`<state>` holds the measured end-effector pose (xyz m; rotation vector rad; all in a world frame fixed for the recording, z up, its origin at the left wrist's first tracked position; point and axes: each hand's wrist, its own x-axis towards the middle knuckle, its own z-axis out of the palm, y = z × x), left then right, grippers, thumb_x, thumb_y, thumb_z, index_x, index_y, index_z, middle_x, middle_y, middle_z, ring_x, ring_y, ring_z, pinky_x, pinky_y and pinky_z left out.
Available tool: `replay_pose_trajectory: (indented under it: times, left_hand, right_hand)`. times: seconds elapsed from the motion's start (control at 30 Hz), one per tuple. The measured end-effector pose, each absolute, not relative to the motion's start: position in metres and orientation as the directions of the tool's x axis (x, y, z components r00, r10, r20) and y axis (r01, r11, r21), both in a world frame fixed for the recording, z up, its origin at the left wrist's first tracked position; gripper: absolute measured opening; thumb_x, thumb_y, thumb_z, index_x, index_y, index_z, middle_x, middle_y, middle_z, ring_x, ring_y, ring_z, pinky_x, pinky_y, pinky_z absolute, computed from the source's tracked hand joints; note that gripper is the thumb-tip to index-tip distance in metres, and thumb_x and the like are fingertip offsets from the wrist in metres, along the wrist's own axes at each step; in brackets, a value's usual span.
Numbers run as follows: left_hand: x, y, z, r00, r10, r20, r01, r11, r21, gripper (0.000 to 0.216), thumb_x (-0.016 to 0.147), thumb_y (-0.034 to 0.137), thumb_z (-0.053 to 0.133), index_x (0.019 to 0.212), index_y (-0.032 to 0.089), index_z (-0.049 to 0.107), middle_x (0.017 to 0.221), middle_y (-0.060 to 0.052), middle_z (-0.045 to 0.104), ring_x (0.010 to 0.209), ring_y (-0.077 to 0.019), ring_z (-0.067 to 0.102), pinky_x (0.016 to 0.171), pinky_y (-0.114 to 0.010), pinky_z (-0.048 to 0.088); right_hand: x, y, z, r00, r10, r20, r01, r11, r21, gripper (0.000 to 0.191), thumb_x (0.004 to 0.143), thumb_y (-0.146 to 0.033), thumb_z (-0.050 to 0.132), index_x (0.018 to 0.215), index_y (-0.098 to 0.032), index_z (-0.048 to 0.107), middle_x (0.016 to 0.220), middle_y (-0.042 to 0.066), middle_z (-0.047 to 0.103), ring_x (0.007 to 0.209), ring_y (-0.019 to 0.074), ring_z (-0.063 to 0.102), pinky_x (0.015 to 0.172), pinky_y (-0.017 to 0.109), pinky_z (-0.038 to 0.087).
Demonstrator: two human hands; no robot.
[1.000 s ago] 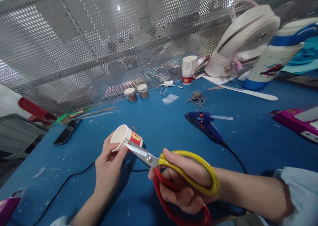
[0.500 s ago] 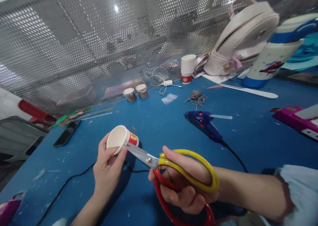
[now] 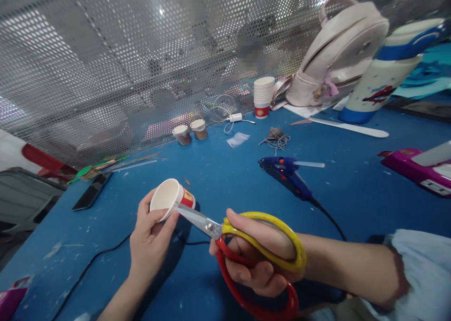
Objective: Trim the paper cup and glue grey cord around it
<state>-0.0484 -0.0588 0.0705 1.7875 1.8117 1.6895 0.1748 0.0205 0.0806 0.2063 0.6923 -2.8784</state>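
Note:
My left hand (image 3: 151, 236) is closed on a small white and red paper cup (image 3: 165, 196), which is tipped on its side with its mouth toward me. Thumb and fingers pinch the cup near its lower rim. In my right hand (image 3: 257, 260) is a pair of scissors (image 3: 207, 226) with one yellow and one red handle. The handles are spread only a little, and the blade tips meet the cup's side by its rim, close to my left thumb. Whether a blade is inside the wall I cannot tell.
A blue glue gun (image 3: 287, 173) lies right of centre, its cord running toward me. Behind stand two small brown cups (image 3: 190, 132), a stack of paper cups (image 3: 263, 97), grey yarn (image 3: 276, 140), a backpack (image 3: 338, 53) and a bottle (image 3: 387, 76). A phone (image 3: 92, 191) lies left.
The whole scene has shifted slightly left in view. Both hands keep their hold, and the scissors stay at the cup's rim with hardly any visible change.

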Motion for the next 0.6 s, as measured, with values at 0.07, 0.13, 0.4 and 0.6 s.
replay_pose_trajectory:
  times: [0.07, 0.13, 0.4, 0.6]
  left_hand:
    - [-0.0484, -0.0587, 0.071, -0.302, 0.742, 0.598, 0.65, -0.299, 0.699, 0.007, 0.082, 0.017, 0.068, 0.082, 0.023, 0.069, 0.129, -0.004, 0.056, 0.122, -0.0183, 0.055, 0.097, -0.031, 0.048]
    - [-0.0478, -0.0585, 0.0714, -0.296, 0.74, 0.604, 0.651, -0.307, 0.695, 0.007, 0.082, 0.017, 0.068, 0.081, 0.023, 0.069, 0.128, -0.005, 0.057, 0.122, -0.0188, 0.055, 0.097, -0.031, 0.048]
    - [-0.0508, -0.0575, 0.0657, -0.379, 0.776, 0.505, 0.551, -0.249, 0.797, 0.003, 0.082, 0.024, 0.069, 0.081, 0.022, 0.071, 0.13, -0.006, 0.057, 0.121, -0.0209, 0.056, 0.101, -0.032, 0.046]
    - [-0.0538, -0.0558, 0.0631, -0.447, 0.804, 0.392, 0.385, -0.223, 0.896, 0.014, 0.079, 0.026, 0.073, 0.093, 0.023, 0.072, 0.135, -0.006, 0.056, 0.128, -0.024, 0.052, 0.106, -0.035, 0.043]
  right_hand:
    - [0.1754, 0.0208, 0.0821, -0.973, -0.132, -0.189, 0.206, -0.867, -0.455, 0.07, 0.098, -0.064, 0.004, 0.096, -0.015, 0.053, 0.054, -0.003, 0.054, 0.029, 0.0024, 0.031, 0.027, 0.01, 0.034]
    - [0.1762, 0.0212, 0.0835, -0.971, -0.114, -0.21, 0.204, -0.854, -0.479, 0.069, 0.099, -0.063, 0.004, 0.095, -0.015, 0.053, 0.053, -0.004, 0.053, 0.028, 0.0016, 0.03, 0.027, 0.01, 0.035]
    - [0.1762, 0.0226, 0.0831, -0.968, -0.081, -0.236, 0.198, -0.825, -0.529, 0.067, 0.098, -0.065, 0.01, 0.092, -0.015, 0.055, 0.049, -0.005, 0.051, 0.026, 0.0017, 0.029, 0.024, 0.011, 0.036]
    - [0.1757, 0.0214, 0.0782, -0.968, -0.087, -0.237, 0.196, -0.851, -0.487, 0.067, 0.097, -0.067, 0.013, 0.092, -0.016, 0.056, 0.052, -0.005, 0.052, 0.028, 0.0017, 0.03, 0.026, 0.011, 0.036]
